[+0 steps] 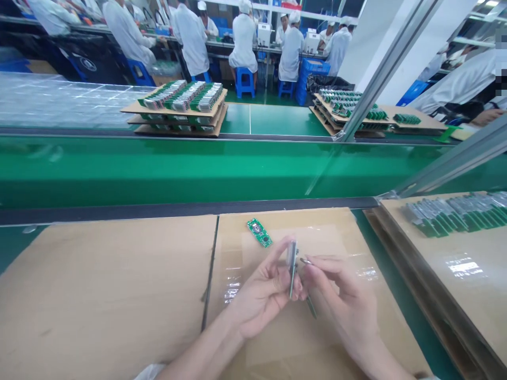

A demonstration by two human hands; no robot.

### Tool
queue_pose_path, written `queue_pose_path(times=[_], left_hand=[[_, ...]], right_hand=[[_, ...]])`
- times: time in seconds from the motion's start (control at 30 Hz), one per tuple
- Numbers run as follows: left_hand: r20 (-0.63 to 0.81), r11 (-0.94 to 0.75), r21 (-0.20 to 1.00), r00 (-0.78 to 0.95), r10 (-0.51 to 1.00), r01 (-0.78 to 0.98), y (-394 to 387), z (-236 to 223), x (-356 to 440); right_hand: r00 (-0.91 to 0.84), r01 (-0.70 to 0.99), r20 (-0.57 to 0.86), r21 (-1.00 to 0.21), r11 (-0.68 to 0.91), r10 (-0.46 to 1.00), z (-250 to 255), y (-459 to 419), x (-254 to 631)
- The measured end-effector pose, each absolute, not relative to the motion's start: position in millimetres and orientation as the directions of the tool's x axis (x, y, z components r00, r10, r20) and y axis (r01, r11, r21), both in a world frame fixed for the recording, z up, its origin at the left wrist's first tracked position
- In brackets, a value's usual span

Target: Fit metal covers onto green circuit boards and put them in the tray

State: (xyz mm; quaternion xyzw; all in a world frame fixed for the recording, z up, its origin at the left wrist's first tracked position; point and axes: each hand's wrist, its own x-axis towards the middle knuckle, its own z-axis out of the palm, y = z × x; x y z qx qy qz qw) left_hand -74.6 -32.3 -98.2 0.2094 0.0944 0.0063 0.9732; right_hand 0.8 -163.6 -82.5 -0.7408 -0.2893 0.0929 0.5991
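My left hand [267, 293] is closed on a circuit board [293, 270], held upright and seen nearly edge-on, with small parts standing out on its right face. Close beside that face, the fingertips of my right hand [348, 303] pinch a small metallic piece [304, 260], too small to name. A dark, thin, flat piece [312, 307] slants down below the fingers; which hand holds it I cannot tell. Beyond my hands, a loose green circuit board [260, 233] lies flat on the cardboard sheet [237, 338].
At right, a cardboard stack [447, 274] carries a row of boards [459, 214]. Past the green ledge [178, 171] stand stacked cardboard trays of boards [182, 100] and more board stacks [348, 105]. A metal post [388, 68] rises at right. Co-workers in white [243, 39] sit behind.
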Motion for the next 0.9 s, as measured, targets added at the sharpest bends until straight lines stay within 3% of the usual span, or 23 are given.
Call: queue_pose_path(times=[0.2, 0.33, 0.43, 0.6, 0.7, 0.9], left_hand=[[-0.177, 0.919, 0.391, 0.984, 0.017, 0.054, -33, -101, -75], [-0.205, 0.894, 0.446, 0.977, 0.053, 0.045, -33, -95, -76], [-0.231, 0.860, 0.509, 0.968, 0.100, 0.032, -32, -90, -75], [-0.263, 0.710, 0.704, 0.935, 0.239, 0.017, -33, -87, -74], [-0.269, 0.576, 0.817, 0.896, 0.353, 0.018, -34, -88, -75], [-0.271, 0.381, 0.921, 0.832, 0.484, 0.078, -38, -80, -77]], right_hand=[[0.802, 0.360, 0.238, -0.925, -0.126, 0.548, -85, -159, 0], [0.740, 0.451, 0.306, -0.886, -0.105, 0.600, -83, -159, 1], [0.732, 0.419, 0.267, -0.902, -0.106, 0.627, -82, -160, 1], [0.768, -0.010, -0.067, -0.996, -0.092, 0.637, -79, -160, 6], [0.669, -0.307, -0.247, -0.951, -0.043, 0.701, -78, -159, 11], [0.513, -0.547, -0.318, -0.837, 0.017, 0.797, -74, -158, 15]])
